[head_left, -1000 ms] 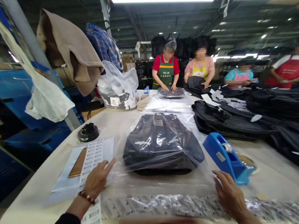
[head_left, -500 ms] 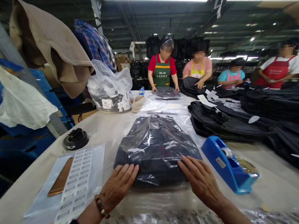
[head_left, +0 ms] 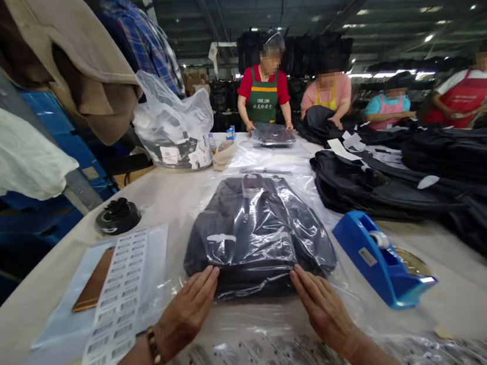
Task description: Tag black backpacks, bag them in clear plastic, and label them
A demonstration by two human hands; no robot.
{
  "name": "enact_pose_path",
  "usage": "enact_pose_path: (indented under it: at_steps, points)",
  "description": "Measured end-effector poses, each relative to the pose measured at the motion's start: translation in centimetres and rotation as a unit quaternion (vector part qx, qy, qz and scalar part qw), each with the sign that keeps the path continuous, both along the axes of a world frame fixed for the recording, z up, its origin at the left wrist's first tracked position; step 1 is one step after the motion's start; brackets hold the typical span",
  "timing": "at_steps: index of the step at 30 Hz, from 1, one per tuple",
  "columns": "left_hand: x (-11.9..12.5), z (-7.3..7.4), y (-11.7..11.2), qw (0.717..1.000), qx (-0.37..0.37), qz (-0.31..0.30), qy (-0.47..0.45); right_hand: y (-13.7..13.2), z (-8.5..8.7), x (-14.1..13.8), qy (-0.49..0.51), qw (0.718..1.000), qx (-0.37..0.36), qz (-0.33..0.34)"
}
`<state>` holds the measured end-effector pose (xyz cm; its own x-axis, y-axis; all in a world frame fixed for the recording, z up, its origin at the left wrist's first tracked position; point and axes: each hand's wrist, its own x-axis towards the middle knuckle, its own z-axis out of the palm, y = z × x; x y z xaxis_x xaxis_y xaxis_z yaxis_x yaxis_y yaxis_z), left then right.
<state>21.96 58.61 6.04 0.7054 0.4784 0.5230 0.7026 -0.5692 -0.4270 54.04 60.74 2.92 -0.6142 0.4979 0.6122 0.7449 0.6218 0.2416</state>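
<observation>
You are resting your left hand and right hand well apart on the near end of the black bag, your fingers stretched out and not gripping. The bag is lying in clear film near the middle of the surface's near edge. To do this well, you are probably wanting even pressure from both hands, flat fingers rather than fingertips, and smoothing that is not dragging the bag askew. Loose film is spreading toward the near edge, so wrinkles are likely gathering there if you are pushing unevenly. Your right hand is working near the blue tape dispenser, so you are best keeping that elbow clear.
</observation>
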Motion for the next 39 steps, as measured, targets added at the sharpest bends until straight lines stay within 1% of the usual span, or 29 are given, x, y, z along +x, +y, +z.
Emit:
enact_pose_path:
  at_steps: [2,4,6,8,9,10,12,15,17,19,23,26,28,30,32,35,37,39]
  points:
    - [0.7,0.3,-0.6,0.999,-0.007,0.029,-0.019,-0.2,-0.1,-0.1,-0.015,1.0,0.0,-0.017]
    - [2.0,1.2,-1.1,0.999,-0.036,0.024,-0.032,-0.5,-0.1,-0.2,-0.024,0.999,-0.001,-0.026]
    - [3.8,2.5,-1.1,0.997,-0.075,-0.023,-0.012,-0.6,-0.1,-0.3,-0.029,0.999,-0.004,-0.028]
    - [5.9,3.5,-0.1,0.992,-0.093,-0.082,0.019,-0.7,-0.1,-0.4,-0.033,0.999,-0.009,-0.028]
    - [6.9,3.8,0.8,0.989,-0.098,-0.103,0.032,-0.8,-0.1,-0.5,-0.035,0.999,-0.009,-0.029]
    - [7.9,3.8,1.8,0.987,-0.101,-0.117,0.038,-0.8,-0.2,-0.5,-0.038,0.999,-0.009,-0.029]
    - [9.6,3.2,3.7,0.983,-0.117,-0.134,0.037,-0.9,-0.3,-0.4,-0.04,0.999,-0.005,-0.031]
    - [11.1,1.1,5.8,0.981,-0.138,-0.137,0.016,-1.0,-0.5,0.0,-0.045,0.998,-0.016,-0.036]
    - [11.4,-0.1,6.2,0.982,-0.138,-0.132,0.006,-0.9,-0.5,0.4,-0.053,0.997,-0.037,-0.032]
    - [11.3,-0.8,6.2,0.983,-0.132,-0.129,0.004,-0.8,-0.4,1.0,-0.06,0.996,-0.061,-0.016]
    - [11.0,-0.8,5.9,0.981,-0.134,-0.142,0.016,-1.5,0.5,2.0,-0.063,0.994,-0.094,0.009]
    - [11.0,-0.7,5.9,0.979,-0.142,-0.143,0.015,-3.3,1.2,2.2,-0.054,0.994,-0.087,0.022]
    - [11.0,-0.7,5.9,0.979,-0.147,-0.144,0.011,-4.5,1.4,1.9,-0.041,0.994,-0.099,0.031]
    - [11.1,-0.9,5.9,0.978,-0.152,-0.145,0.01,-5.3,1.1,1.3,-0.03,0.992,-0.119,0.028]
    - [11.1,-1.0,5.8,0.978,-0.152,-0.146,0.01,-5.4,0.6,0.6,-0.027,0.992,-0.124,0.01]
    - [11.1,-1.0,5.7,0.98,-0.139,-0.143,0.005,-5.1,-0.3,0.0,-0.029,0.994,-0.108,-0.01]
    - [11.1,-1.1,5.7,0.981,-0.131,-0.14,0.004,-4.8,-0.7,-0.1,-0.024,0.995,-0.096,-0.008]
    - [11.1,-1.1,5.7,0.982,-0.128,-0.139,0.005,-4.7,-0.8,-0.1,-0.002,0.996,-0.085,0.005]
